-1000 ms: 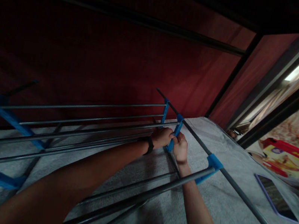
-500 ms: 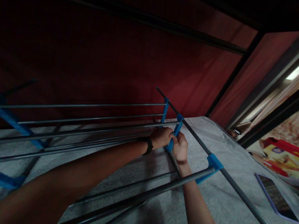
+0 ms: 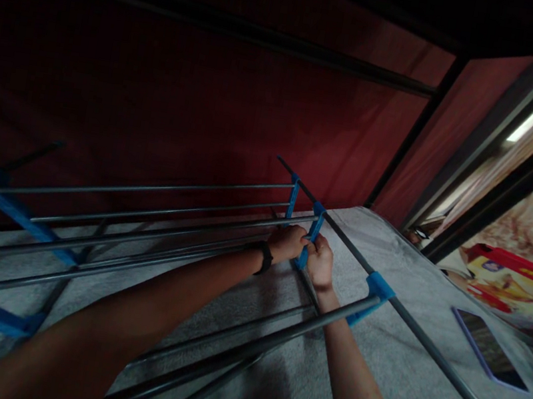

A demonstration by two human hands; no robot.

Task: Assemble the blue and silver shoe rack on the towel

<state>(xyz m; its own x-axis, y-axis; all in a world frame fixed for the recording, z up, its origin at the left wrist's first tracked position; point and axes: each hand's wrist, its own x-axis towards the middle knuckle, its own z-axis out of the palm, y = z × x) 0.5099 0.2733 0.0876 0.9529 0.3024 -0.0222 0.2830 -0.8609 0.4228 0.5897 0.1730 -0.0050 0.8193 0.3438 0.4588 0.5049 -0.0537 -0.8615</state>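
Note:
A rack of grey metal tubes with blue plastic brackets lies on its side on a grey fleecy cloth. My left hand, with a dark wristband, is closed around the end of a tube where it meets a middle blue bracket. From the other side, my right hand is closed on that bracket's lower part, thumb against it. Both sets of fingertips meet at the joint, and they partly hide it. Nearer to me, another blue bracket joins a thick tube to the long side pole.
More blue brackets hold the tubes' far ends at left. A phone lies on the cloth at right, near a red and yellow package. A dark red sheet and black frame bars stand behind. Someone's skin shows at the lower right edge.
The view has shifted very slightly. Both hands stay at the same bracket, with hardly any visible movement of the fingers.

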